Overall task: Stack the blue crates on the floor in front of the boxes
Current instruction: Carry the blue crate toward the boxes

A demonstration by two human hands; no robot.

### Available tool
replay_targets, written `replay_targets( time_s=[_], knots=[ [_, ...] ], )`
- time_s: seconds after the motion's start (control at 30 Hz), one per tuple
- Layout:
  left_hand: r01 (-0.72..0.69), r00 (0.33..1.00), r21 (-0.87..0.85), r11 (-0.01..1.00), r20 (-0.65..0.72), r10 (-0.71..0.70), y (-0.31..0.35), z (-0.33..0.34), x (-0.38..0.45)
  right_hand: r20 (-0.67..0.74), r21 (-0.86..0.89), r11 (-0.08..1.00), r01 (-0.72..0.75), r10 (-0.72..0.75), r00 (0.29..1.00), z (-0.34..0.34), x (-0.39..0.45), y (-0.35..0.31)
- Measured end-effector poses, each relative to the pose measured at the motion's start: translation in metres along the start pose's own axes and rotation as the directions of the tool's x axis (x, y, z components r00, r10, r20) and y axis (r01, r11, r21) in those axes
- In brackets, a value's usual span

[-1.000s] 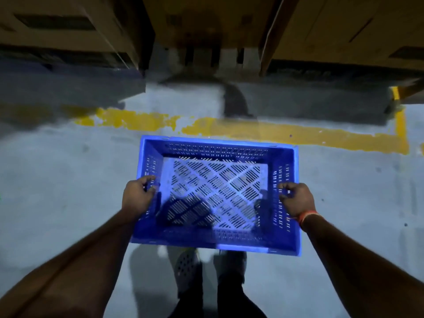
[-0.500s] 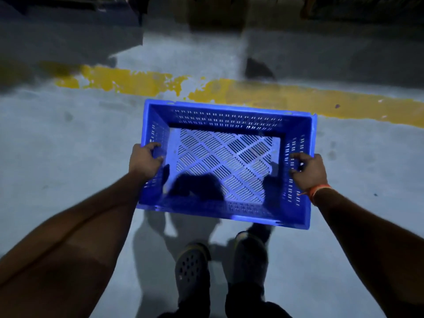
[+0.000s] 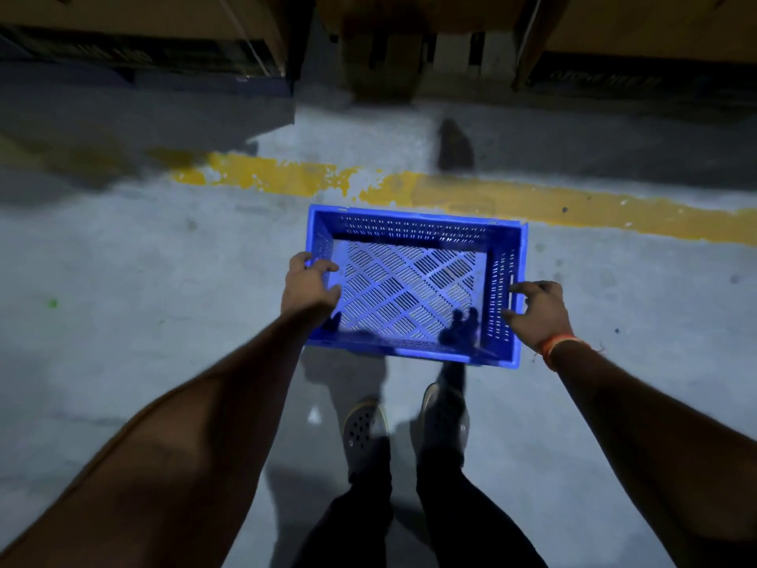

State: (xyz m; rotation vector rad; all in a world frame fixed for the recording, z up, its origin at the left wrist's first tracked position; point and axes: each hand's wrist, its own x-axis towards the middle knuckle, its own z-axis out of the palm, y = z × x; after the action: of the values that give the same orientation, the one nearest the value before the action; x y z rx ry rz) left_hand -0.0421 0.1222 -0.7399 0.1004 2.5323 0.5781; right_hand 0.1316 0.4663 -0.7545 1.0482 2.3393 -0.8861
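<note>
We stand over a blue crate on the grey concrete floor, just on our side of the worn yellow line painted across it. The crate sits upright and open-topped, its slotted bottom showing, its far rim close to the line without crossing it. Our left hand curls over the crate's left rim, thumb and fingers hooked on the edge. Our right hand is at the right wall, fingers spread and bent at the rim; we cannot tell whether it grasps the crate or has let go. An orange band circles the right wrist. On the near side of the line, just short of the crate, are our two feet in perforated clogs. Beyond the line, past a strip of shadowed floor, stand cardboard boxes, the crate lying in front of them. The view is dim and somewhat blurred.
</note>
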Motion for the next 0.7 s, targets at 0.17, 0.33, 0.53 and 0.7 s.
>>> replay_targets(
  time_s=[0.17, 0.33, 0.53, 0.7],
  knots=[
    [-0.031, 0.998, -0.065, 0.997, 0.047, 0.034, 0.044, -0.079, -0.082, 0.005, 0.086, 0.996, 0.0, 0.0, 1.0, -0.062, -0.091, -0.044],
    [-0.036, 0.998, -0.153, 0.988, 0.044, 0.043, 0.09, -0.167, -0.167, -0.025, 0.125, 0.992, 0.02, -0.017, 1.0, -0.127, -0.186, -0.088],
    [-0.103, 0.995, -0.171, 0.98, -0.017, 0.102, 0.124, -0.242, -0.225, -0.067, 0.2, 0.978, 0.061, -0.049, 0.997, -0.167, -0.262, -0.127],
    [-0.169, 0.986, -0.13, 0.977, -0.04, 0.165, 0.125, -0.27, -0.242, -0.133, 0.231, 0.967, 0.103, -0.074, 0.988, -0.182, -0.3, -0.151]
  ],
)
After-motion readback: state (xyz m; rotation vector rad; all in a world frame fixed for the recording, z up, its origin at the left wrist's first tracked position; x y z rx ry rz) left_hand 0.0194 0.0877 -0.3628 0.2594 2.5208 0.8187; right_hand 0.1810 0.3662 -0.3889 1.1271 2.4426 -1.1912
